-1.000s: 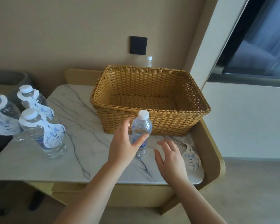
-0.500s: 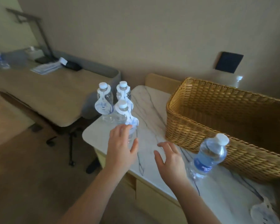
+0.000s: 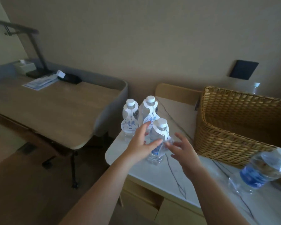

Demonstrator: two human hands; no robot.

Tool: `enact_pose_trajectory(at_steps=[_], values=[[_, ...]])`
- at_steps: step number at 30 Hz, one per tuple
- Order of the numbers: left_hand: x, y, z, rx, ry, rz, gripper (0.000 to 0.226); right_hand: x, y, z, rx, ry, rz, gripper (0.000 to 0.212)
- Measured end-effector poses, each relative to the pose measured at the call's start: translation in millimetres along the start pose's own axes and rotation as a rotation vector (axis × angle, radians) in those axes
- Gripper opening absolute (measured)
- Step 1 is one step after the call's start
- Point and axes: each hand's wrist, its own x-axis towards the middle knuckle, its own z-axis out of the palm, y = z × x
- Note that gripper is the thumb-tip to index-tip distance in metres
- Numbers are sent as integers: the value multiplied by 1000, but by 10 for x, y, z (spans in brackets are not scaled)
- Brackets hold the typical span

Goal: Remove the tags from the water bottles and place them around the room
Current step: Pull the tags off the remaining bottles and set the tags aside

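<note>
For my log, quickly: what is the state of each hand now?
Left hand: open, fingers spread at the nearest tagged bottle, not gripping it.
Right hand: open, holding nothing.

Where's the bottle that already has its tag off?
The untagged bottle stands at the head view's far right on the marble table, just in front of the wicker basket.
</note>
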Motion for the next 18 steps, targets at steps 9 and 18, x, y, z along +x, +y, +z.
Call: enact_pose_trajectory(at_steps=[9, 18], values=[[232, -8, -173, 99, -155, 79, 61, -149, 18, -57, 174, 86, 8, 18], [284, -52, -235, 117, -208, 109, 79, -181, 91, 193, -79, 66, -32, 16]])
